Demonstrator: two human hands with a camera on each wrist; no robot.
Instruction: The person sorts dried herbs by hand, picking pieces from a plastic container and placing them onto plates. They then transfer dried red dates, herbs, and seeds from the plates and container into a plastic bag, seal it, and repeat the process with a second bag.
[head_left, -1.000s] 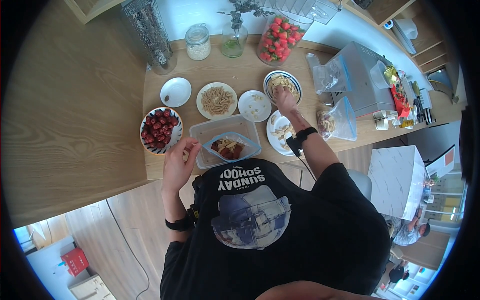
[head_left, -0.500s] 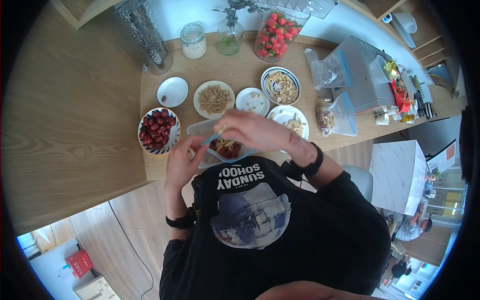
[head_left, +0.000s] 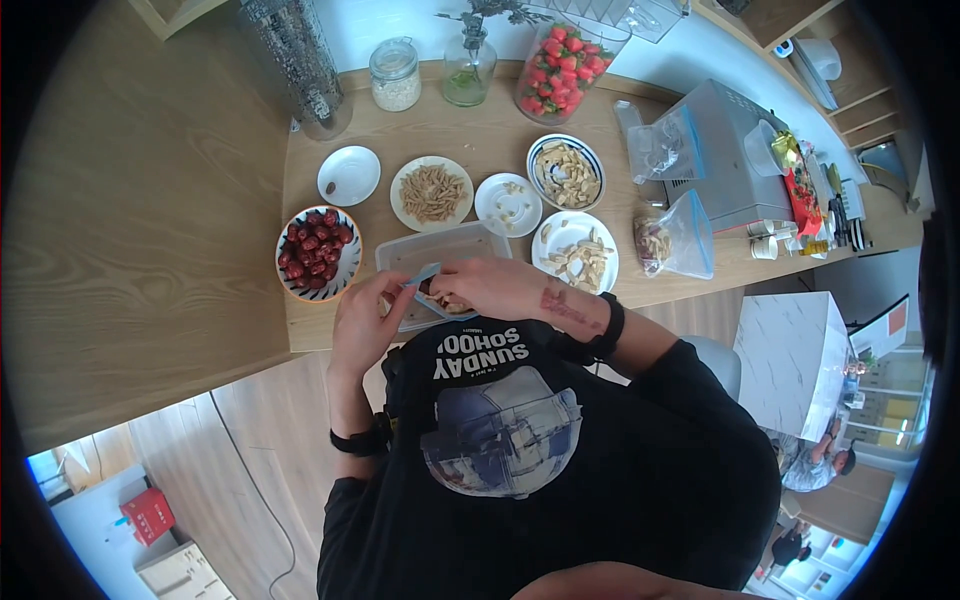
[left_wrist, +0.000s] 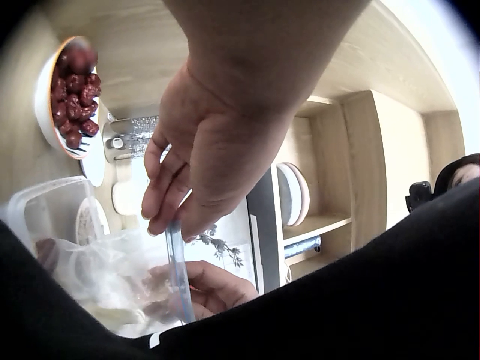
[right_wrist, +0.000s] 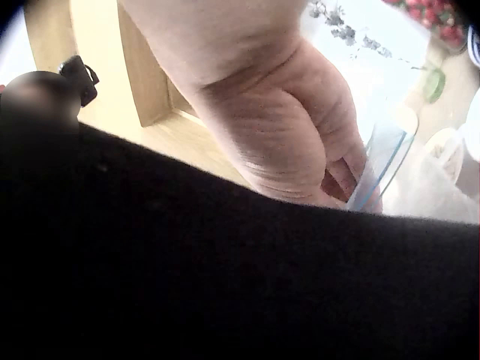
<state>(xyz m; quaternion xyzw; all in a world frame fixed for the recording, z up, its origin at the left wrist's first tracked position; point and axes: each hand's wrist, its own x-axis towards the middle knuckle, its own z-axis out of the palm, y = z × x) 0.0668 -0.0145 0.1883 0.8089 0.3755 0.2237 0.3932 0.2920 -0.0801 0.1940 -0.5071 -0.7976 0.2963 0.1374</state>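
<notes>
A clear zip bag with a blue edge (left_wrist: 177, 274) stands in a translucent plastic box (head_left: 480, 240), holding dark red and pale pieces. My left hand (head_left: 362, 318) pinches one side of the bag's edge between thumb and fingers, as the left wrist view also shows (left_wrist: 225, 142). My right hand (head_left: 490, 288) reaches into the bag's mouth; its fingertips are mostly hidden, so whether they hold anything does not show. In the right wrist view the right hand (right_wrist: 300, 127) has its fingers behind the clear plastic (right_wrist: 384, 161).
Around the box are a bowl of red dates (head_left: 318, 255), a plate of thin pale pieces (head_left: 432, 193), a small plate (head_left: 508, 205), a blue-rimmed bowl of slices (head_left: 567, 172) and another plate of slices (head_left: 577, 270). Jars, strawberries (head_left: 562, 75) and a filled bag (head_left: 655, 245) stand farther out.
My right hand has moved from the blue-rimmed bowl across to the zip bag and down into its mouth. My left hand has kept its hold on the edge.
</notes>
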